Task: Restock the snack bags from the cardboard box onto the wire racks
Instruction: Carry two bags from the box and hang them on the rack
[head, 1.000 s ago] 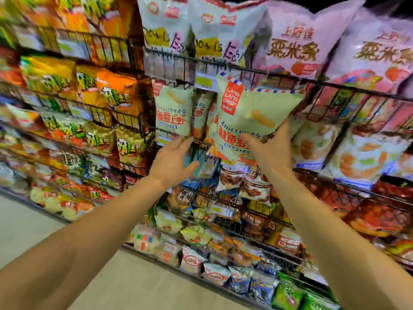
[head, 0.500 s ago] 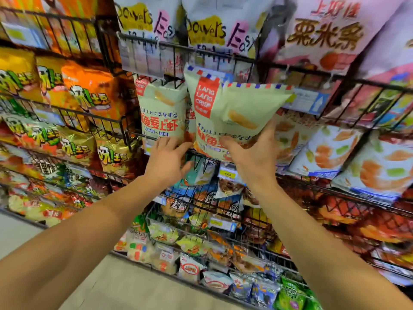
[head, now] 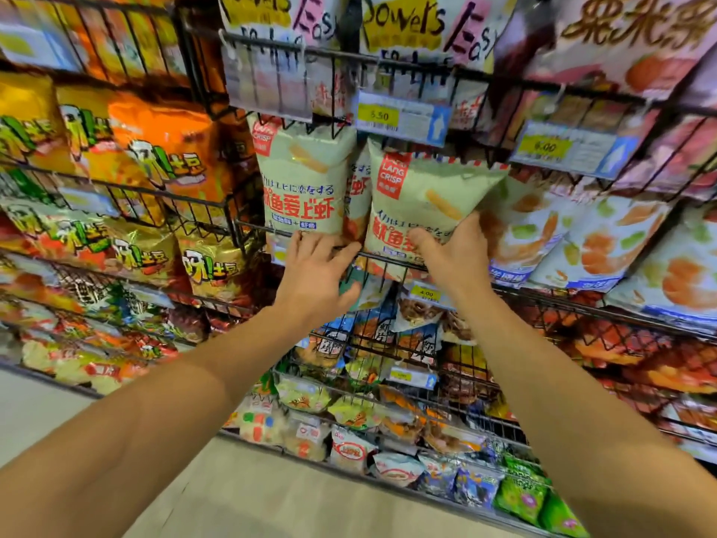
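A pale green snack bag (head: pixel 423 192) with a red Lang Crisp label stands upright in the black wire rack (head: pixel 392 262), under the price tags. My right hand (head: pixel 452 254) grips its lower right part, thumb on the front. A second identical bag (head: pixel 306 184) sits in the rack just to its left. My left hand (head: pixel 316 266) rests on the rack's front wire below that bag, fingers spread and touching its bottom edge. The cardboard box is not in view.
Orange and yellow chip bags (head: pixel 163 149) fill racks on the left. White bags with orange prawn pictures (head: pixel 551 231) crowd the right. Large bags hang above, with a yellow price tag (head: pixel 378 116). Lower wire baskets (head: pixel 372 405) hold small packs. Pale floor (head: pixel 248 495) lies below.
The bag in my right hand has gone down and inward, from in front of the upper rack into the rack beside the other green bag. My left hand moved onto the rack's front wire.
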